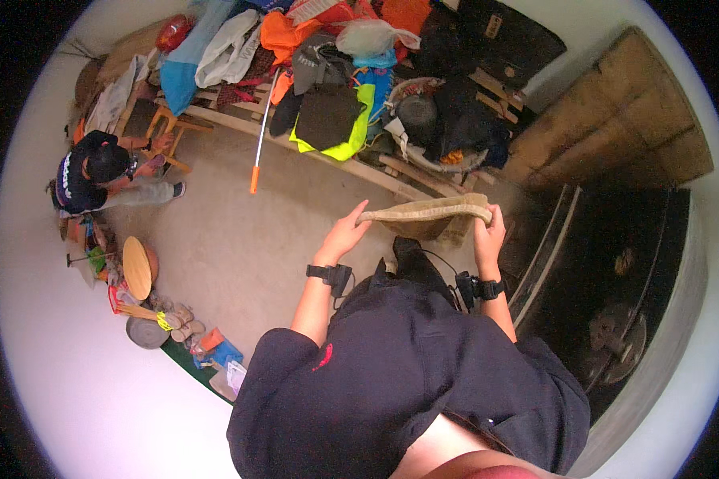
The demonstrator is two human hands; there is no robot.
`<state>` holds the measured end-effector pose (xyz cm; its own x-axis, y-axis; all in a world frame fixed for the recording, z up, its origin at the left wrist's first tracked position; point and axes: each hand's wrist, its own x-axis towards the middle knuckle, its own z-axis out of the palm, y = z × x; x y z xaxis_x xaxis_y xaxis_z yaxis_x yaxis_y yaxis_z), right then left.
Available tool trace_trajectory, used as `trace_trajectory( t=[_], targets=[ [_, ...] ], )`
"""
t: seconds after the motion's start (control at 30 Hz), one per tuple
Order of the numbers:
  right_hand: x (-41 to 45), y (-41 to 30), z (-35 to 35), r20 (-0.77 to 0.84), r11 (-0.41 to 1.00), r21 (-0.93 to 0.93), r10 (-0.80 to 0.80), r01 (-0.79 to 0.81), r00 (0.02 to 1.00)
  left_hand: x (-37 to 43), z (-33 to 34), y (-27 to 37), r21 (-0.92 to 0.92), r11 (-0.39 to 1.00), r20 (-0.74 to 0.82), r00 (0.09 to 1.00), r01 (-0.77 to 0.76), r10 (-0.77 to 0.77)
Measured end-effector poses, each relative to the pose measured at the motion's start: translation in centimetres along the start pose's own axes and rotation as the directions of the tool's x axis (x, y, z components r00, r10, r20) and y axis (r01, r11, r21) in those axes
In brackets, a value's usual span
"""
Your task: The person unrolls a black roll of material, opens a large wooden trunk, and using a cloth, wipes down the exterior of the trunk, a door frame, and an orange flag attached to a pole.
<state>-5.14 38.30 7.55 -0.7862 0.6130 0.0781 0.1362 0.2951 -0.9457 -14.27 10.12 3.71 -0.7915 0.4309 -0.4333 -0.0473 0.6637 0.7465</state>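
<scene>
A tan cloth item (425,211), perhaps a folded towel or a garment's waistband, is stretched between my two hands in front of my body. My left hand (343,235) pinches its left end between thumb and fingers. At the right end, my right hand (489,230) grips the thick edge. The fabric hangs down a little below its pale upper rim, above the floor. Each wrist wears a black strap with a small device and a cable. Beyond the cloth, a folded dark garment (329,117) lies on a neon yellow one (364,99) on a wooden slatted platform.
A pole with an orange end (254,179) leans at the platform's edge (359,173). Another person (99,173) crouches at left beside a small wooden stool (177,132). Along the left wall stand a round wooden lid (136,267) and shoes (186,323). A wooden panel (623,120) stands at right.
</scene>
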Motion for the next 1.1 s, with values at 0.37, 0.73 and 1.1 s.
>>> trace_trajectory(
  t=[0.37,0.73,1.1],
  targets=[
    [15.0,4.3,8.3,0.271,0.745,-0.492,-0.361,0.451,0.892,9.5,-7.4,-12.1,-0.321,0.945,-0.023,0.997,0.068,-0.080],
    [9.8,0.8,13.6,0.434,0.642,-0.762,0.602,-0.083,0.670,20.9,-21.4,-35.6,0.039,0.700,-0.191,0.693,0.713,-0.696],
    [8.6,-1.4,21.4,0.467,0.603,-0.797,0.656,-0.039,0.593,30.7,-21.3,-43.1,0.016,0.724,-0.274,0.699,0.690,-0.660]
  ],
)
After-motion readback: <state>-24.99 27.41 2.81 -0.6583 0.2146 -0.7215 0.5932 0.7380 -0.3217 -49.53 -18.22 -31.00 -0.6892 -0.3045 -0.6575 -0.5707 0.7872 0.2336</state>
